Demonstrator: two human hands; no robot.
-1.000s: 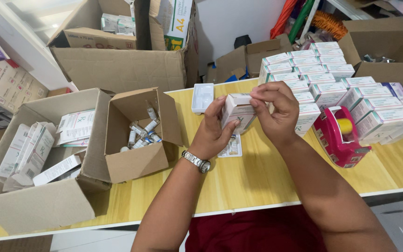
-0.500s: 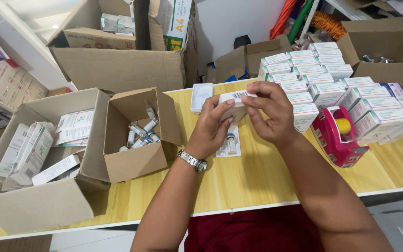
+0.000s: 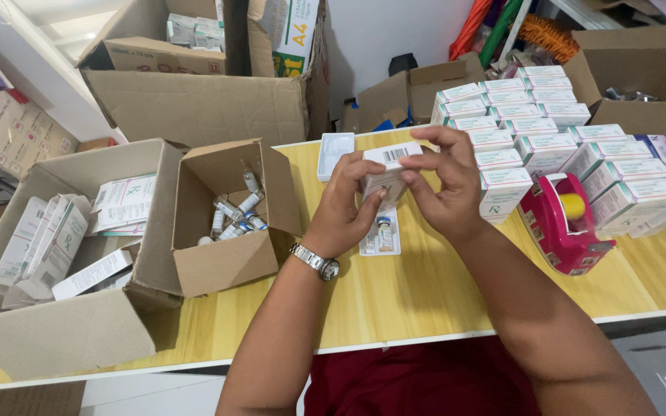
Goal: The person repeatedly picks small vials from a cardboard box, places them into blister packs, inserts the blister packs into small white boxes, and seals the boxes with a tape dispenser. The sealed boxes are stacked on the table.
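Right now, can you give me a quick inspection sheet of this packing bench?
Surface: yellow wooden table, bare patch in front of the person.
Job's things: small white carton held up in both hands; plastic tray with vials lying flat beneath it; empty white tray behind.
Clutter: small cardboard box of loose vials; large box of flattened cartons; stacked white-and-green cartons; pink tape dispenser.
Grips: left hand and right hand both pinch the carton.
Cables: nothing seen.
Surroundings: more cardboard boxes behind the table, white wall.
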